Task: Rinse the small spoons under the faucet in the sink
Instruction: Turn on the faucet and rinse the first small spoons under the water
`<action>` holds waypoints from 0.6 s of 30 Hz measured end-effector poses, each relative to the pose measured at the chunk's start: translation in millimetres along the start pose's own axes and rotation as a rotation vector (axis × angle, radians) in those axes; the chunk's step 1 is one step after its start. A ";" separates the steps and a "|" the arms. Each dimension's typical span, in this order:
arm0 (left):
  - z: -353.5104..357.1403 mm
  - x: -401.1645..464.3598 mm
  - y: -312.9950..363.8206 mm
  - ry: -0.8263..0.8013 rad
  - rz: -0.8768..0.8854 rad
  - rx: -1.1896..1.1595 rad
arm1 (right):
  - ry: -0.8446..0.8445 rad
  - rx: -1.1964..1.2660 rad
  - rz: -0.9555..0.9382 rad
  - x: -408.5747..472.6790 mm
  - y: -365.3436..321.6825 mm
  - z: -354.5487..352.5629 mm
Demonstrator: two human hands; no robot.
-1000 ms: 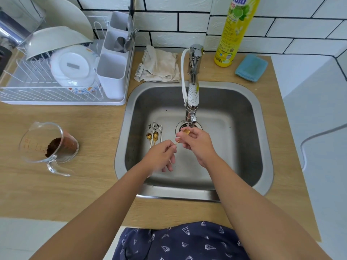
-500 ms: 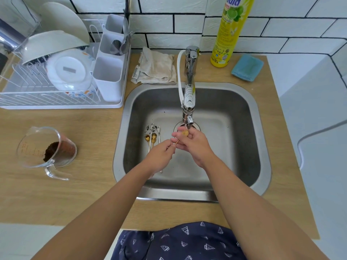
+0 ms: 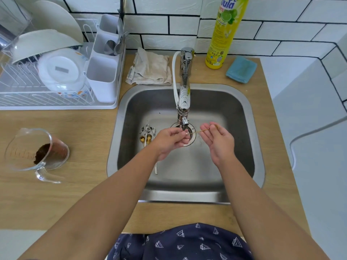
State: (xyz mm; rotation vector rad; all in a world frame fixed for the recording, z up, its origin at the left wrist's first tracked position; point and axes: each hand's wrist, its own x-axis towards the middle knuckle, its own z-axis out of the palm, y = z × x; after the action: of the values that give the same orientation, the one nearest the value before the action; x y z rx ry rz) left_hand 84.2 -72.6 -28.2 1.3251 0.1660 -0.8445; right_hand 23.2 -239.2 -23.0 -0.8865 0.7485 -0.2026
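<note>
One thin gold spoon (image 3: 201, 130) is held level over the drain (image 3: 190, 136), directly below the faucet (image 3: 185, 102) nozzle; its handle runs from the left hand (image 3: 170, 141) across to the right hand (image 3: 218, 140); the bowl end is hidden inside the left fingers, so I cannot tell its condition; left fingers are curled together and pinched on that end; the right hand is turned palm-up, thumb and forefinger closed on the handle tip, remaining fingers loosely spread; running water is not discernible at this resolution; the other small spoons (image 3: 148, 136) lie in a cluster on the sink (image 3: 242, 117) floor just left of the left hand, two gold bowls and some silver ones, with dark specks beside them; one silver handle extends toward the near wall beneath the left wrist; outward: folded cloth (image 3: 150, 69) behind the basin rim, yellow dish soap bottle (image 3: 223, 34) and blue sponge (image 3: 241, 70) at back right; dish rack (image 3: 56, 76) with bowls and cutlery caddy at back left; glass measuring cup (image 3: 37, 151) holding brown grounds on the wooden counter (image 3: 56, 194), well left of the sink.
</note>
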 end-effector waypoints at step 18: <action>33.8 -4.3 -26.1 0.230 0.019 -0.080 | 0.106 0.036 0.026 -13.8 3.8 -11.6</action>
State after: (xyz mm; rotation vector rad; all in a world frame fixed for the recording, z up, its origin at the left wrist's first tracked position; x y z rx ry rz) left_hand 53.2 -100.9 -36.7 1.3444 0.3637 -0.6608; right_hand 4.8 -237.9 -23.6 -0.8367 0.8520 -0.2410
